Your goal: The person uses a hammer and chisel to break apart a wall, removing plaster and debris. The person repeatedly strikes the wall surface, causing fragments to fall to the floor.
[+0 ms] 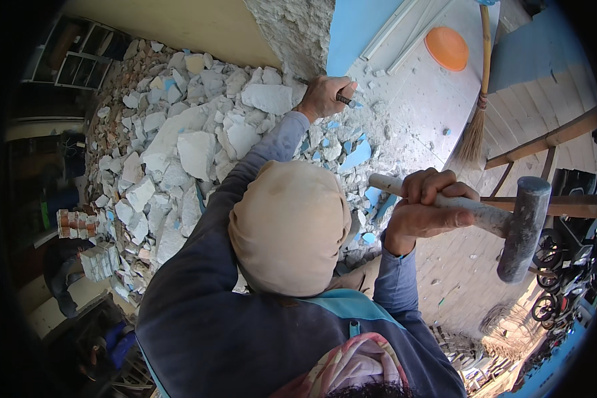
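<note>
Two painted walls take up the far side from me, one cream [199, 23] and one blue [347, 36], with a broken strip [297, 30] of rough bare grey between them. Below the cream one spreads a great rubble heap [179, 149] of pale chunks, some with blue paint left on a face. Beside it the dusty floor [418, 123] runs off to the right, strewn with crumbs. Several motorcycles [554, 255] stand out at the far right edge.

Close in, the worker in a dark jacket [212, 325] with a turquoise panel leans over the debris, both arms stretched forward. A straw broom [476, 129] stands on the right side, bristles down, and an orange basin [446, 48] sits on the floor near it.

The club hammer [524, 229] is up on the right, its heavy grey head well apart from the wall; the right hand [434, 207] is wrapped firmly round the pale handle. Off by the foot of the broken strip, the left hand [322, 98] is closed round a dark chisel [343, 99], one end poking out past the fist. Whether its tip touches the wall, I can't tell. Little blue chips [369, 237] lie scattered nearby.
</note>
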